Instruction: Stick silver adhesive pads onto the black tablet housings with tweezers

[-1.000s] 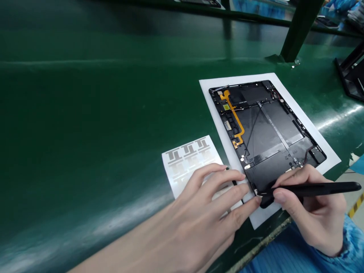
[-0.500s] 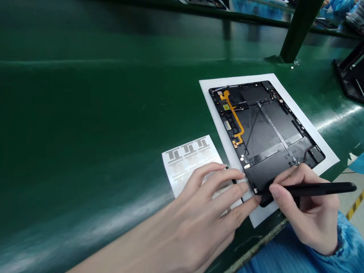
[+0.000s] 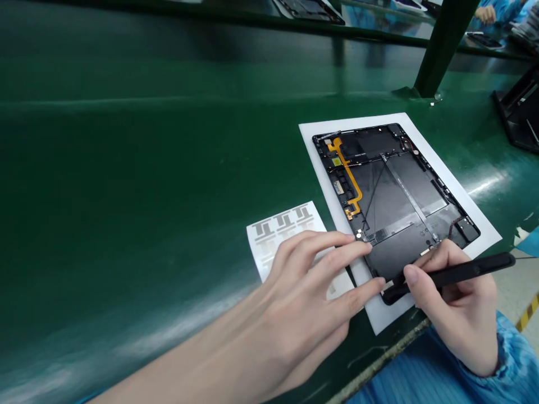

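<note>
A black tablet housing (image 3: 396,191), its inside facing up, lies on a white sheet (image 3: 480,230). An orange flex cable (image 3: 351,182) runs along its left side. My left hand (image 3: 303,297) is open, fingers spread, with fingertips at the housing's near left edge. Between finger and thumb, my right hand (image 3: 458,303) grips a slim black pen-shaped tool (image 3: 475,270); its tip is low over the housing's near corner, and I cannot tell whether it touches. Partly under my left hand is a white sticker sheet (image 3: 282,230) with grey T-shaped pieces.
The green bench (image 3: 147,185) has a worn front edge (image 3: 379,359) close to my right arm. A green post (image 3: 446,45) rises behind the housing. At the right stands a black stand (image 3: 522,106). Across the back, another housing (image 3: 311,10) and a co-worker's hand (image 3: 486,14) show.
My right hand has shifted slightly, and the tool's rear end has swung up and left. My left fingertips have moved a little further over the housing's edge. The view has shifted slightly.
</note>
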### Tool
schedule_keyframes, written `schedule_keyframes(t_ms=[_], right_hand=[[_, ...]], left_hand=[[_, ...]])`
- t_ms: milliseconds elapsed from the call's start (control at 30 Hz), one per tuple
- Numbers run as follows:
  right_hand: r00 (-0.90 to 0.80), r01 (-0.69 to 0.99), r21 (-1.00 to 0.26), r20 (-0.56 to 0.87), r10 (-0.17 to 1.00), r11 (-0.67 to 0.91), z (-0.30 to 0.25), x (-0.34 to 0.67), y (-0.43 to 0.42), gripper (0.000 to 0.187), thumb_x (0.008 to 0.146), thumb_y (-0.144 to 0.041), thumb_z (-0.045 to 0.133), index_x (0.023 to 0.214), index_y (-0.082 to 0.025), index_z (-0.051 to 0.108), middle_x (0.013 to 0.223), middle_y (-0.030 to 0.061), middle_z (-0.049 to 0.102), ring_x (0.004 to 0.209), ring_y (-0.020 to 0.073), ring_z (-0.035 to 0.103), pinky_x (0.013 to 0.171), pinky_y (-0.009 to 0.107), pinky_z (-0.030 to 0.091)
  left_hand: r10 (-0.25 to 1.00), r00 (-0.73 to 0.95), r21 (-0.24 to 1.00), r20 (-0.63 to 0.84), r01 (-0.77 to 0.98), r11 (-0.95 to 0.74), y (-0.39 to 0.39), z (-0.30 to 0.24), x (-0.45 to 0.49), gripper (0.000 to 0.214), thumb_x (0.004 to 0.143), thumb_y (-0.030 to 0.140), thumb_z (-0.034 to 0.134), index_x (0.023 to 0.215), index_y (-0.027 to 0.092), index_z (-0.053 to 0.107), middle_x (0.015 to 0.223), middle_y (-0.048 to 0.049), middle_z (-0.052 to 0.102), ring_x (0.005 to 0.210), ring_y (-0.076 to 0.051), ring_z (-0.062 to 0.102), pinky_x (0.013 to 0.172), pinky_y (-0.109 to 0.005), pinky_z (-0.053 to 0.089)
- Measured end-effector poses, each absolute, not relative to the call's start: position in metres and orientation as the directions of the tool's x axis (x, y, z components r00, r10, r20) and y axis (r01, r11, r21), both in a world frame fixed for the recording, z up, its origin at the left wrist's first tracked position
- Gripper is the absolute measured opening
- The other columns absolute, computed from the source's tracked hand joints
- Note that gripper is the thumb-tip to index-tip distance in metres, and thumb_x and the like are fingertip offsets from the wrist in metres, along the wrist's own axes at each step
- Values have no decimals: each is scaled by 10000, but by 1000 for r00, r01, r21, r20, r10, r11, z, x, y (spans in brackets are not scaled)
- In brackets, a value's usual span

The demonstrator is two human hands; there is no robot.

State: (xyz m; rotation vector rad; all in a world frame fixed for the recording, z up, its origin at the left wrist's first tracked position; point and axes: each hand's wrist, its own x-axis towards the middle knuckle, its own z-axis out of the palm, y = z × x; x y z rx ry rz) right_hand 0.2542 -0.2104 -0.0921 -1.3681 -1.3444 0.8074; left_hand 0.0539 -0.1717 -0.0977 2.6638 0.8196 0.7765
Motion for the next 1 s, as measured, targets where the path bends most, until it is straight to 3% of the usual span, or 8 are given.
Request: schedule_keyframes(t_ms=[300, 633, 1000], right_hand=[[241, 275, -960, 127, 962, 58, -88, 247, -215, 259, 874, -210, 687, 663, -201, 537, 584, -32, 555, 465, 82, 470, 402, 208, 358], [18, 425, -850, 352, 936, 311, -101, 259, -218, 122, 888, -161, 668, 805, -204, 589, 701, 9, 656, 546, 119, 590, 404, 227, 395], [139, 296, -930, 268, 953, 218, -103, 253, -220, 140, 879, -194, 685, 761, -203, 611, 682, -1, 650, 528, 112, 548, 428, 242, 356]], left_hand=[[565, 686, 358, 459, 439, -824, -170, -104, 54, 442, 928, -4, 370, 1191, 253, 616, 1242, -85, 573, 1225, -282, 460, 982, -474, 437], [563, 712, 351, 419, 445, -824, -170, -99, 55, 436, 883, -21, 458, 1197, 237, 617, 1222, -97, 605, 1237, -298, 479, 982, -488, 471], [535, 690, 340, 487, 414, -844, -167, -108, 56, 418, 943, 10, 360, 1184, 235, 617, 1213, -90, 587, 1219, -282, 466, 971, -464, 437]])
